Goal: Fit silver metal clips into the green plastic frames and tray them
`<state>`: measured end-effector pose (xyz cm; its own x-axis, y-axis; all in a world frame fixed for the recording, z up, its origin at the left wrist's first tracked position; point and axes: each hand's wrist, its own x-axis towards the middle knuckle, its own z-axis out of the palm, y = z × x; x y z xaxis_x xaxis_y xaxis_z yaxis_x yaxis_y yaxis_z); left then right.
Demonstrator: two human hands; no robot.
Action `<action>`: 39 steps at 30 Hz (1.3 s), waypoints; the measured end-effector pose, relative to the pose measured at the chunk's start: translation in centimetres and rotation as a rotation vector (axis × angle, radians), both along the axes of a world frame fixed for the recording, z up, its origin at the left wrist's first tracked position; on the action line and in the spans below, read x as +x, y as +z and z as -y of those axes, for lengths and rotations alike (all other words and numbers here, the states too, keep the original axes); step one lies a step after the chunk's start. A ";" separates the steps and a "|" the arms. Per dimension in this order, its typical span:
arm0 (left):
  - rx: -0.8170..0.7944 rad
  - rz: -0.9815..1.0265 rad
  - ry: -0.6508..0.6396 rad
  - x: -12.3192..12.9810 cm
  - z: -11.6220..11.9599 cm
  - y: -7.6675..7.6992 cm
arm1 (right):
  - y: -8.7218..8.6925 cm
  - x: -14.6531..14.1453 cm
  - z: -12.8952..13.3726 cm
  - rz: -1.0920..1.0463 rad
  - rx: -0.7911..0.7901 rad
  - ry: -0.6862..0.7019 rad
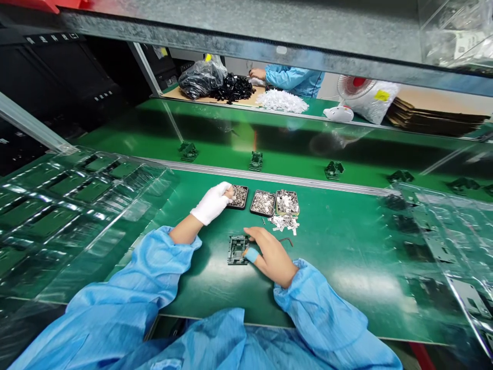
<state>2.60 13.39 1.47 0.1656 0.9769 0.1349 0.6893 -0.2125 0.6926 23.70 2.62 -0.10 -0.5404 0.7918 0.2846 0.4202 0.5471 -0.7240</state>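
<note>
My left hand [213, 203], in a white glove with bare fingertips, reaches to a small black tray [239, 198] full of tiny metal parts. Its fingers are pinched together over the tray's left side; whatever lies between them is hidden. On the green bench in front of me lies a small square green frame [238, 251] with an open middle. My right hand [271, 255], bare with blue tape round the thumb, grips this frame at its right edge, thumb low and fingers at the upper corner.
Two more trays of metal pieces [263, 202] [287, 201] stand alongside, with loose flat plates [285, 223] before them. Clear plastic trays flank me at left [96, 221] and right [435, 246]. Green frames [256, 160] sit behind the metal rail. Across, a person's blue sleeve [295, 78] shows.
</note>
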 end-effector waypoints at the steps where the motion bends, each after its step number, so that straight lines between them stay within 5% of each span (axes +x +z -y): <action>1: -0.004 0.020 -0.030 0.4 0.6 0.4 | 0.0 0.0 -0.1 -0.055 -0.038 -0.041; 6: -0.014 -0.009 -0.306 2.8 4.3 2.2 | -0.6 0.0 -0.9 -0.394 -0.262 -0.243; 12: 0.093 -0.145 -0.482 4.7 5.8 2.2 | -1.6 -0.2 -1.8 -0.542 -0.382 -0.323; 20: 0.135 -0.102 -0.477 4.8 5.9 2.1 | -1.3 0.1 -1.6 -0.553 -0.369 -0.356; 39: -0.261 0.260 -0.418 4.7 6.3 2.5 | -0.9 0.0 -1.3 -0.528 -0.208 -0.342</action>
